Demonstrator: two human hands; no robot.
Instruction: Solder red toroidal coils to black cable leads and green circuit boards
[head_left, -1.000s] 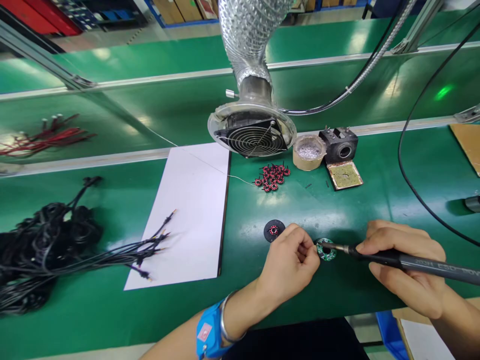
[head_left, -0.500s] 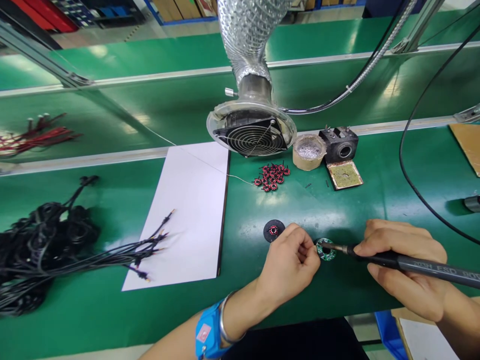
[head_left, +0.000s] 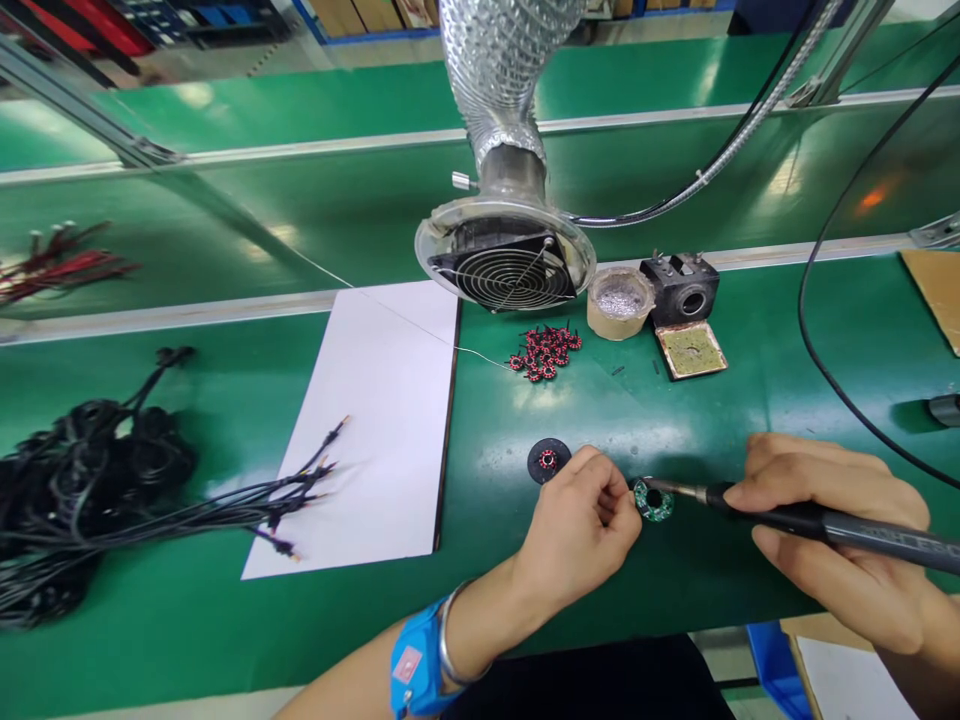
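Note:
A small ring-shaped green circuit board (head_left: 660, 508) lies on the green bench. My left hand (head_left: 581, 525) is closed in a pinch at the board's left edge; what sits between the fingertips is hidden. My right hand (head_left: 832, 490) grips a soldering iron (head_left: 862, 535) like a pen, its metal tip over the board's upper left part. Just beyond my left hand is a black disc (head_left: 536, 465) with a small red-and-black ring part at its centre. Farther back sits a pile of similar red-and-black ring parts (head_left: 546, 350), some with short black prongs.
A fume extractor fan (head_left: 514, 275) hangs over the bench's back. Behind the pile stand a round tub (head_left: 619, 310) and a soldering iron stand (head_left: 682, 290) with a sponge tray. Left are a white sheet (head_left: 375, 420) and bundled black cables (head_left: 90, 500). A black cord (head_left: 806, 330) curves down the right.
My right hand has drawn slightly right and the iron's tip has moved up and left-to-right only slightly over the board. My left hand and the board stay in place.

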